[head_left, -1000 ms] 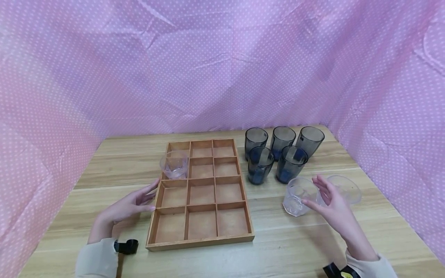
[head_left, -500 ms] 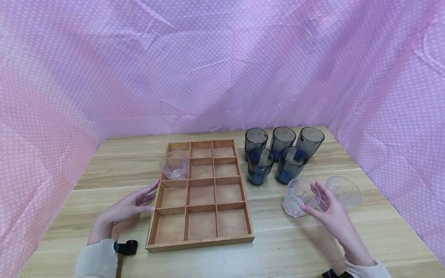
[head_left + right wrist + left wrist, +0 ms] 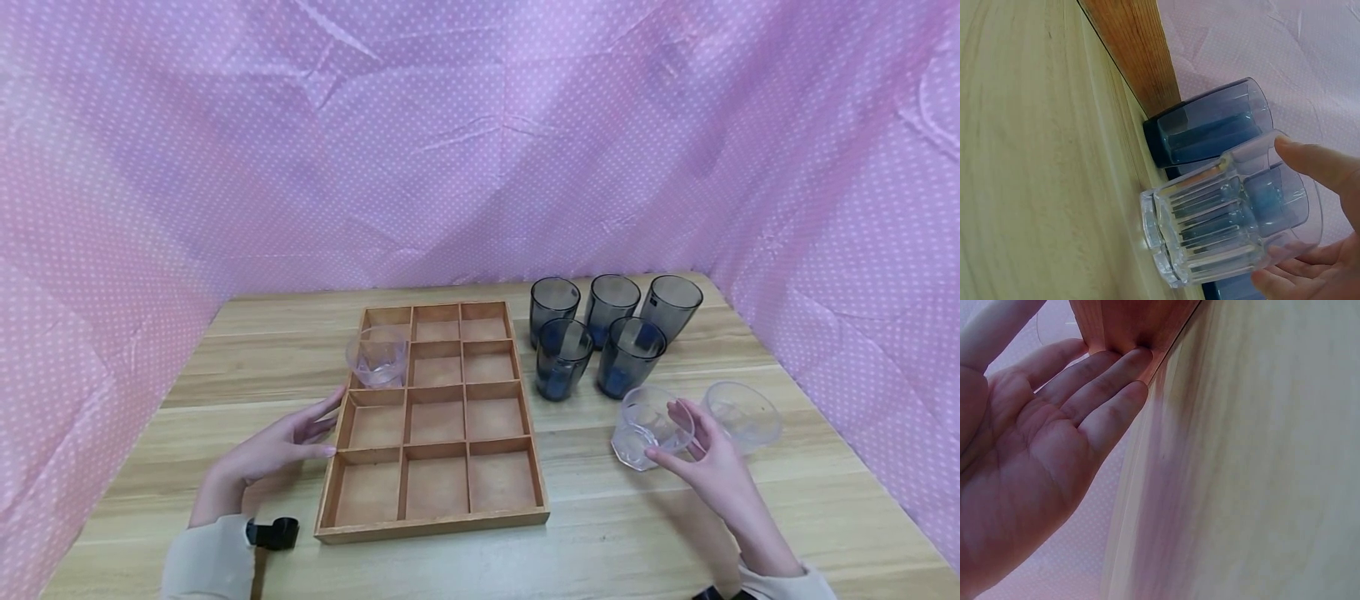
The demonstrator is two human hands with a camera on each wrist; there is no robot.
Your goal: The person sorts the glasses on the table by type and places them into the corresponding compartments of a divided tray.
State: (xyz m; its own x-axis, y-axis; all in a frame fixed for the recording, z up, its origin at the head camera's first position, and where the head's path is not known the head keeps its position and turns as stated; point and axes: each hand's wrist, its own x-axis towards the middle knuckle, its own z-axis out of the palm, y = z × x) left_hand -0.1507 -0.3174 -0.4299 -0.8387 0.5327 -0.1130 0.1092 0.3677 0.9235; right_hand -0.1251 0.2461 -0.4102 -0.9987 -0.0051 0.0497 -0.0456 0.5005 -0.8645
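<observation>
My right hand (image 3: 711, 460) has its thumb and fingers around the upper wall of a clear faceted glass (image 3: 647, 437), which stands upright at the right. In the right wrist view, the thumb presses near the rim of this glass (image 3: 1210, 231) while the other fingers lie on its opposite side. A second clear glass (image 3: 750, 412) is partly hidden behind that hand. At the left, my left hand (image 3: 281, 442) rests extended fingertips and thumb against the side of a divided wooden tray (image 3: 435, 529). Its straight fingers (image 3: 1107, 384) touch the outer wall in the left wrist view.
Another clear glass (image 3: 378, 362) sits in the tray's left column, second row from the back. Several smoky blue-grey tumblers (image 3: 562, 358) are grouped right of the tray, behind the held glass. A pink dotted cloth (image 3: 480, 167) encloses the wooden table (image 3: 585, 550).
My right hand has moved slightly down and closed its thumb and fingers around the clear glass. My left hand and the tray have stayed in place.
</observation>
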